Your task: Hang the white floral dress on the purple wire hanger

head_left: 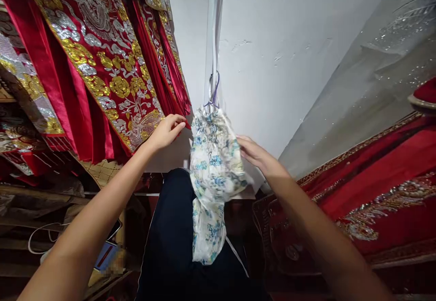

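A white floral cloth (218, 169) with blue and green print hangs in front of me, gathered at its top; whether it is a garment or a bag I cannot tell. A purple hanger or cord (214, 98) links it to a pale strap (213, 32) above. Its lower end (208, 233) hangs over my dark trousers. To the left of the cloth, and apart from it, is my left hand (169, 130), fingers loosely curved and nothing in them. My right hand (254, 150) touches the cloth's right edge with fingers stretched out, their tips partly hidden behind it.
Red garments (119, 73) with gold and silver sequins hang at the left. A white wall (272, 55) stands behind the cloth. Clear plastic (384, 51) and red beaded fabric (384, 178) are at the right. Slatted wood (37, 228) with a white cable lies at lower left.
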A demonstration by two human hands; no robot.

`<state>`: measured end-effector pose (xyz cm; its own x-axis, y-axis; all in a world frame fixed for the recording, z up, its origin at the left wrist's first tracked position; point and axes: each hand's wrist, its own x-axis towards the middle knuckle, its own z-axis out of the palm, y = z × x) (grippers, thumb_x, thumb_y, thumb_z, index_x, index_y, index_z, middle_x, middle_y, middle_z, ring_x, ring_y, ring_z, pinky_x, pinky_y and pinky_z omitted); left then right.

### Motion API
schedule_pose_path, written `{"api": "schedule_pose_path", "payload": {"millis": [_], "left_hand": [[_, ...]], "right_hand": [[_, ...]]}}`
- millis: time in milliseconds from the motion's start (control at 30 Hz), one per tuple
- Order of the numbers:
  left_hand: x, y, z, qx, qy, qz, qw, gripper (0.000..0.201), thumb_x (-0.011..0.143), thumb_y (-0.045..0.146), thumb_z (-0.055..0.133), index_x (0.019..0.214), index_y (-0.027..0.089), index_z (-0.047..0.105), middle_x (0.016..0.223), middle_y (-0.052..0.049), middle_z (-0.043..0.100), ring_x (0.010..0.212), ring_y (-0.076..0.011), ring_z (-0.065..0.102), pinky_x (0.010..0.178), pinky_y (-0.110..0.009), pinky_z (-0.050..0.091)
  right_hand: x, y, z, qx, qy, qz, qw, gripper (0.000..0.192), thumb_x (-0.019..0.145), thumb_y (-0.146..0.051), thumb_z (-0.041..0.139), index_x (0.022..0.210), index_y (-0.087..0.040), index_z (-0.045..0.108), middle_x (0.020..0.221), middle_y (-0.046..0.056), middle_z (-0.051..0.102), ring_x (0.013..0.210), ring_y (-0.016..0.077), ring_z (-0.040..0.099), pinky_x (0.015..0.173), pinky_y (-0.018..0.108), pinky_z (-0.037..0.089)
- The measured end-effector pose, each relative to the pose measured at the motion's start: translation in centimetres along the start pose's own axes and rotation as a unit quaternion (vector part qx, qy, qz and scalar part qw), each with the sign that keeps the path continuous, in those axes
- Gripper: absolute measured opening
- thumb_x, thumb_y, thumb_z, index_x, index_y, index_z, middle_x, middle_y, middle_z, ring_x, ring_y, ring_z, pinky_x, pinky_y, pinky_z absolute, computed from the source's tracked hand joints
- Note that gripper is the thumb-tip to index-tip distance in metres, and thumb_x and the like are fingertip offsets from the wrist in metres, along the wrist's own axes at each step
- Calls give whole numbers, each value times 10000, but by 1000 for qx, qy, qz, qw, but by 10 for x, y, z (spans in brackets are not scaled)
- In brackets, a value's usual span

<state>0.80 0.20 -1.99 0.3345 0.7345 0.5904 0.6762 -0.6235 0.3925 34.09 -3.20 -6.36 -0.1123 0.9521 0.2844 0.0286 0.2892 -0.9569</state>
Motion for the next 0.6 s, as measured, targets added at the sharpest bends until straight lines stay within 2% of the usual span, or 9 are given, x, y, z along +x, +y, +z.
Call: {"api": "schedule_pose_path", "payload": {"millis": [100, 167, 233, 300, 367, 467, 600], "left_hand": [[-7, -8, 3, -33, -16, -31, 999, 351, 970, 444, 478, 1195, 215, 621, 1136, -76, 663, 1056, -227, 618, 905, -362, 484], [-12, -12, 7, -44, -24, -43, 998, 334, 967, 428, 485, 1198, 224, 614, 1174, -75, 656, 1093, -230, 614, 937, -376, 484], [-16, -14, 14, -46, -28, -46, 997, 324, 963, 415, 491, 1195, 225, 614, 1192, -77, 638, 1097, -230, 613, 950, -386, 489], [-20, -13, 22, -44, -27, -45, 998, 328, 959, 413, 498, 1205, 227, 609, 1231, -83, 603, 1107, -232, 606, 959, -396, 495], [-22, -9, 29, -36, -14, -47, 998, 365, 961, 426, 500, 1261, 232, 576, 1292, -94, 559, 1130, -239, 594, 981, -415, 493], [-25, 0, 31, -22, 31, -30, 999, 482, 972, 460, 494, 1393, 227, 460, 1389, -132, 487, 1249, -271, 534, 1069, -465, 441], [-25, 24, 17, 44, 116, 42, 991, 705, 935, 510, 561, 1526, 251, 276, 1566, -178, 302, 1478, -344, 272, 1189, -565, 255]], "right_hand": [[3, -4, 2, 3, 96, 15, 995, 454, 854, -529, 601, 1227, -272, 631, 1307, 66, 649, 1203, 241, 600, 1009, 403, 500], [-5, -17, 4, -23, 138, -25, 990, 470, 907, -566, 508, 1275, -287, 596, 1359, 64, 605, 1229, 235, 571, 1015, 383, 477], [-17, -33, 13, -80, 88, -63, 991, 426, 920, -563, 515, 1193, -260, 638, 1260, 68, 645, 1140, 240, 599, 944, 357, 491], [-28, -50, 24, -134, 4, -67, 989, 334, 912, -510, 565, 1021, -215, 674, 995, 57, 689, 897, 216, 632, 776, 322, 504], [-32, -64, 30, -136, -31, -55, 989, 252, 900, -436, 588, 912, -195, 659, 760, 17, 640, 663, 170, 576, 612, 288, 456], [-28, -79, 22, -38, -4, -45, 998, 182, 839, -354, 645, 903, -184, 660, 685, 2, 620, 595, 157, 570, 533, 267, 428], [-35, -99, -1, 53, 54, -39, 996, 174, 756, -304, 719, 894, -200, 696, 725, 26, 669, 586, 158, 604, 533, 271, 483]]}}
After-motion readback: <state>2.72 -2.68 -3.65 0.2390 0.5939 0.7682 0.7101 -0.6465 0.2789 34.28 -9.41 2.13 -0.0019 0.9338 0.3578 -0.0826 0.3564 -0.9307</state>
